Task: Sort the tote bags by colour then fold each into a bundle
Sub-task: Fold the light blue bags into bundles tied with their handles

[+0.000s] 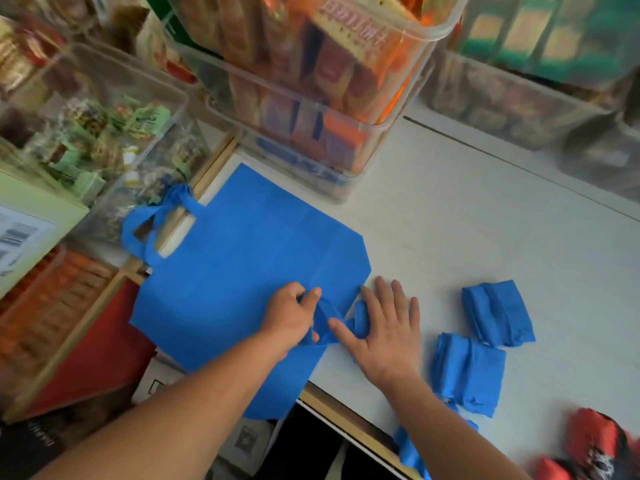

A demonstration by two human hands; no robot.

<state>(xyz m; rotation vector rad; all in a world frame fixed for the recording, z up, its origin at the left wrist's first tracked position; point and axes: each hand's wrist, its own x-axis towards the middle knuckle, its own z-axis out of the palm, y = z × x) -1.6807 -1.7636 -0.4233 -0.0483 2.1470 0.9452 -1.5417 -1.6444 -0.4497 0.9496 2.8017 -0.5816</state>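
- One blue tote bag (pixel 235 258), spread flat on the white table (pixel 485 220), close to the left edge; loop handles (pixel 152 223) hanging off that side.
- Near corner of the bag bunched up into a thin strip (pixel 329 320) between the two hands.
- Left hand (pixel 289 317): fingers curled, thumb and first finger pinching that strip.
- Right hand (pixel 384 334): flat, fingers straight and spread, pressing down on the bunched cloth just beside the bag's right edge; gripping nothing.
- Two blue bundles (pixel 497 311) already folded, lying close together to the right of the hands.
- More blue cloth (pixel 410 448) by the right forearm, too hidden to tell its shape.
- Some red bundles (pixel 595 441) down in the near right corner, apart from the blue ones.
- Clear tubs (pixel 311 98) full of packets at the back of the table.
- Sorting mostly done by the look of it: blue with blue, red with red.
- Folding of this bag only just begun, most of it flat.
- Next, most likely: hold the pressed part down with the right hand, bring the pinched cloth over, then fold or roll the wide flat part in toward the hands.
- Care needed with the loops off the edge: best pulled in first, or else a messy bundle.
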